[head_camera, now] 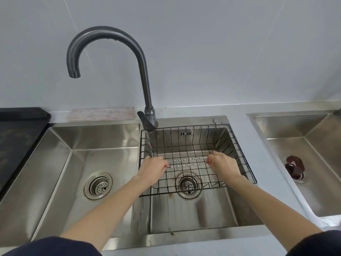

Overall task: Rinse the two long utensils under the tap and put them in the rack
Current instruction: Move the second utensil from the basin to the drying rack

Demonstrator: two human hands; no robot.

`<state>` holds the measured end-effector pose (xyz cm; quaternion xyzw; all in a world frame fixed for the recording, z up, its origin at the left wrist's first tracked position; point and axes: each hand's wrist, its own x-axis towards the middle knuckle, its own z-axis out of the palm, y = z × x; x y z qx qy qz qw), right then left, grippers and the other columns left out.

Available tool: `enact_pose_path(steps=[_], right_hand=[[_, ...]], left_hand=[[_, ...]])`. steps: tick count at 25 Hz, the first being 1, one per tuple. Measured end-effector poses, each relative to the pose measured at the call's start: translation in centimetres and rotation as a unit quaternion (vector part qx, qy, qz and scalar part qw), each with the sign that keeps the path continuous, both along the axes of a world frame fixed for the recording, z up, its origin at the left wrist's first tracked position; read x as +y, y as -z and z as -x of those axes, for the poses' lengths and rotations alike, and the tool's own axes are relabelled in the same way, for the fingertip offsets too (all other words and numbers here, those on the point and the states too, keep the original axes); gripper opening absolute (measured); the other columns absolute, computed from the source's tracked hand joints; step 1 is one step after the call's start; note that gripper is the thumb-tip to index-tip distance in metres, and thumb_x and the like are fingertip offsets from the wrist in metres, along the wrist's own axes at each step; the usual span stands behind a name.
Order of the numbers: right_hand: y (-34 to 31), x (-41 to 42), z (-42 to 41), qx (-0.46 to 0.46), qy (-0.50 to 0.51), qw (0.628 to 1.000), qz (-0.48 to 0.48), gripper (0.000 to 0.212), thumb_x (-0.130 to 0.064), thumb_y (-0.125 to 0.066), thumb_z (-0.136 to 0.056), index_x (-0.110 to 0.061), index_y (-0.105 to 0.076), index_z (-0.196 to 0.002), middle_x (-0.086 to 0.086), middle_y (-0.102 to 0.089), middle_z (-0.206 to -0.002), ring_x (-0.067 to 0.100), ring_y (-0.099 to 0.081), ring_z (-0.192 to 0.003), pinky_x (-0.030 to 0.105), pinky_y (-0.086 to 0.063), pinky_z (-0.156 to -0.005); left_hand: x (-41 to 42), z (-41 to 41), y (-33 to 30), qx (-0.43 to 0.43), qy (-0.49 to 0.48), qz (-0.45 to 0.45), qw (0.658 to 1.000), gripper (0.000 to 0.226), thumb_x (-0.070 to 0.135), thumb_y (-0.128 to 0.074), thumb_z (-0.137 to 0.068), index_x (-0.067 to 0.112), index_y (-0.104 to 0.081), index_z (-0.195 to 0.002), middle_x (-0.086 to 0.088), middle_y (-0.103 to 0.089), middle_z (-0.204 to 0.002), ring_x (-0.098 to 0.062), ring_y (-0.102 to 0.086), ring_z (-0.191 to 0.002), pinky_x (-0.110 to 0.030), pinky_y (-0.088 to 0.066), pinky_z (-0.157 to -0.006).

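Two long, thin metal utensils [187, 162] with twisted shafts lie side by side, level, just over the floor of the black wire rack [245, 159] that hangs in the right basin. My left hand [152, 169] grips their left ends and my right hand [224, 166] pinches their right ends. The dark curved tap [110, 36] rises behind the rack and its spout hangs over the left basin. No water runs from it.
The left basin [60, 163] has a round drain strainer [98, 185]. A folded cloth [101, 114] lies behind it on the counter. A black stovetop [16, 132] is at far left. Another sink [302, 137] with a dark red stopper [294, 168] sits at right.
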<state>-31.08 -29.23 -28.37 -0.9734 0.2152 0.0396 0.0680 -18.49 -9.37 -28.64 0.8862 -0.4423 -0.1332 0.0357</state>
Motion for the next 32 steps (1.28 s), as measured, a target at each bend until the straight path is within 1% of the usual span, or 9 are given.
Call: enact_pose_path(steps=[2, 6, 10, 17, 25, 32], right_hand=[[0.8, -0.7, -0.3, 0.018, -0.012, 1.000, -0.014, 0.024, -0.013, -0.043, -0.095, -0.016, -0.062, -0.109, 0.002, -0.062, -0.113, 0.023, -0.058, -0.106, 0.033, -0.047, -0.074], [2.8, -1.8, -0.6, 0.057, -0.018, 0.997, -0.039, 0.024, -0.015, -0.042, -0.095, -0.017, -0.062, -0.108, 0.003, -0.061, -0.115, 0.025, -0.059, -0.104, 0.033, -0.047, -0.072], [4.0, -2.5, -0.9, 0.096, -0.016, 0.993, -0.064, 0.026, -0.015, -0.042, -0.096, -0.018, -0.063, -0.110, 0.003, -0.060, -0.118, 0.025, -0.058, -0.109, 0.035, -0.049, -0.080], [4.6, -2.8, -2.0, 0.159, -0.043, 0.984, -0.069, 0.028, -0.011, -0.043, -0.095, -0.018, -0.062, -0.114, 0.004, -0.057, -0.121, 0.028, -0.058, -0.111, 0.038, -0.049, -0.083], [4.3, -2.5, -2.4, 0.177, -0.044, 0.982, -0.053, 0.029, -0.007, -0.043, -0.094, -0.018, -0.062, -0.112, 0.006, -0.058, -0.122, 0.028, -0.057, -0.111, 0.037, -0.049, -0.085], [2.7, -1.7, -2.7, 0.163, -0.041, 0.985, -0.038, 0.030, -0.006, -0.044, -0.092, -0.018, -0.061, -0.113, 0.005, -0.060, -0.122, 0.029, -0.057, -0.111, 0.037, -0.048, -0.087]], left_hand=[[-0.6, -0.2, 0.7, 0.009, -0.006, -0.012, 1.000, 0.027, 0.019, -0.040, -0.096, 0.019, -0.059, -0.115, 0.000, -0.061, -0.121, -0.017, -0.058, -0.111, -0.034, -0.035, -0.102], [-1.7, -0.7, 2.5, 0.028, -0.010, -0.042, 0.999, 0.027, 0.018, -0.039, -0.096, 0.018, -0.059, -0.113, 0.001, -0.061, -0.123, -0.018, -0.057, -0.113, -0.034, -0.036, -0.101], [-2.6, -0.7, 3.7, 0.041, -0.007, -0.056, 0.998, 0.027, 0.015, -0.039, -0.095, 0.016, -0.060, -0.112, 0.000, -0.061, -0.123, -0.019, -0.056, -0.113, -0.033, -0.037, -0.101], [-2.9, -1.0, 5.1, 0.043, -0.016, -0.088, 0.995, 0.028, 0.017, -0.039, -0.095, 0.016, -0.059, -0.115, -0.001, -0.060, -0.123, -0.020, -0.055, -0.114, -0.032, -0.038, -0.102], [-2.8, -0.9, 5.3, 0.064, -0.037, -0.075, 0.994, 0.027, 0.015, -0.041, -0.094, 0.015, -0.061, -0.112, -0.002, -0.061, -0.121, -0.021, -0.057, -0.111, -0.032, -0.040, -0.100], [-2.0, -1.0, 4.0, 0.062, -0.047, -0.053, 0.996, 0.026, 0.011, -0.041, -0.092, 0.013, -0.062, -0.107, -0.004, -0.066, -0.115, -0.023, -0.060, -0.105, -0.033, -0.043, -0.094]])
